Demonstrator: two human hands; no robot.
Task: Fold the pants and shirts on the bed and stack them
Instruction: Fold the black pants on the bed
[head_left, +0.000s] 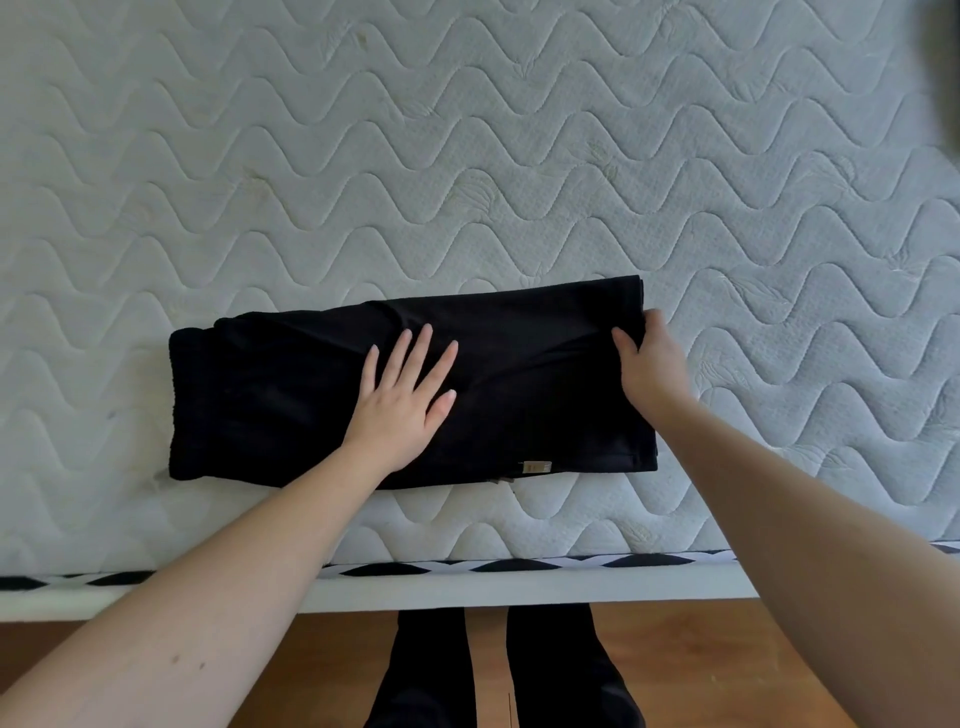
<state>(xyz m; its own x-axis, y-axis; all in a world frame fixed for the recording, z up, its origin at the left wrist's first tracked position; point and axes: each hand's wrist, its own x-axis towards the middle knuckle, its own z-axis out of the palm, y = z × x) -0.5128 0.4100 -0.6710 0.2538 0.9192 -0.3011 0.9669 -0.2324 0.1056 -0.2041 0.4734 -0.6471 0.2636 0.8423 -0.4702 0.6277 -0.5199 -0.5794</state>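
Both hands (402, 400) on pants (291, 400).

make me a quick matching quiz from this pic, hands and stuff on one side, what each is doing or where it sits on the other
Column one:
1. left hand
2. right hand
3. black garment
4. small tag

Column two:
A. grips the garment's right end
B. lies folded on the white mattress
C. rests flat, fingers spread, on the cloth
D. at the garment's near edge

Pairs: 1-C, 2-A, 3-B, 4-D
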